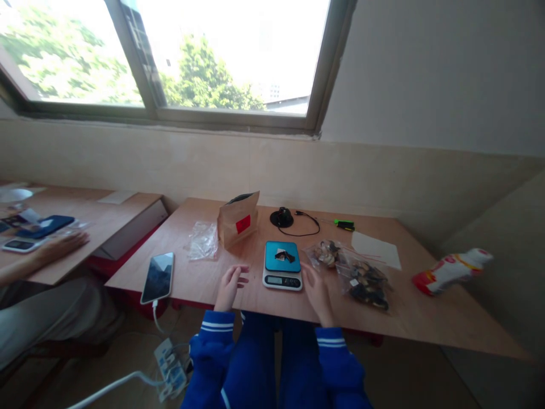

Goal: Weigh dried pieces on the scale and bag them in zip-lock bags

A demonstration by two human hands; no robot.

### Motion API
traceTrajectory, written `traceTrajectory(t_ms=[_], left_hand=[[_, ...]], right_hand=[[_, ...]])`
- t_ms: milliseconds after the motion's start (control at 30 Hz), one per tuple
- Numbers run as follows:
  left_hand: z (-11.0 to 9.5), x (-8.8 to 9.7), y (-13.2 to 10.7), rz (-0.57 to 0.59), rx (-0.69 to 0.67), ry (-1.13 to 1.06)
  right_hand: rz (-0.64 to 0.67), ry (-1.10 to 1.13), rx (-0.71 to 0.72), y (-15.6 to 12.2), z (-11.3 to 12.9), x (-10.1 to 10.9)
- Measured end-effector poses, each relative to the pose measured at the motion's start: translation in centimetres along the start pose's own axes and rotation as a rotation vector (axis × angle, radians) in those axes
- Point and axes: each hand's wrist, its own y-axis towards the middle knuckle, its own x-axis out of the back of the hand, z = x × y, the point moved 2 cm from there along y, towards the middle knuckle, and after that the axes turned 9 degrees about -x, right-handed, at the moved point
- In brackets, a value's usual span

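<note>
A digital kitchen scale with a blue top plate stands near the front edge of the table. On the plate lie a few small dark pieces with a whitish bit; their kind is hard to make out. My left hand is just left of the scale, fingers loosely bent and apart, holding nothing visible. Close by the scale's right side is my right hand, its fingers stretched out; whether they touch the scale I cannot tell. Right of it are two clear bags of dried, mushroom-like slices, one nearer and one behind.
Behind the scale stand a brown paper pouch and a black round base with a cable. A crumpled clear bag and a charging phone are leftward. Rightward are a green-black tool, paper and a bottle. Another person's hand rests far left.
</note>
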Motion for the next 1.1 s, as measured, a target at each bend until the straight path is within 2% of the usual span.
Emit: traceTrajectory(t_ms=[67, 167, 233, 300, 400, 500, 567, 700, 867, 967, 1100], left_hand=[[-1.1, -0.5, 0.7, -0.014, -0.108, 0.038], [-3.9, -1.9, 2.9, -0.015, -0.325, 0.107], [-6.2, -2.6, 5.2, -0.066, -0.532, 0.208], [-8.0, -3.1, 7.8, -0.126, -0.675, 0.382], [-8.9, -3.0, 11.3, -0.154, -0.699, 0.603], [-8.3, -2.4, 12.6, -0.104, -0.698, 0.725], [-7.5, -2.0, 11.8, -0.106, -0.714, 0.787], [-5.8, -1.8, 7.7, -0.135, -0.747, 0.868], [-3.9, -2.2, 3.3, -0.116, -0.721, 0.814], [-3.2, -2.1, 2.2, -0.099, -0.688, 0.760], [-2.6, -1.6, 1.6, -0.059, -0.674, 0.725]], right_hand=[[-0.062, -0.031, -0.023, -3.1, -0.8, 1.5], [-0.052, -0.050, -0.058, -6.9, -1.8, 3.2], [-0.018, -0.043, -0.072, -8.4, -1.7, 3.8], [0.022, -0.033, -0.066, -9.1, -1.0, 4.1], [0.073, -0.011, -0.034, -9.1, 1.1, 4.1], [0.116, 0.024, 0.012, -8.5, 3.8, 3.9], [0.143, 0.070, 0.052, -7.6, 5.8, 3.6], [0.208, 0.188, 0.154, -4.2, 10.6, 2.8], [0.306, 0.119, 0.383, 1.5, 16.3, 0.9], [0.436, 0.030, 0.487, 4.2, 17.1, -1.1], [0.623, -0.168, 0.545, 6.4, 16.0, -3.7]])
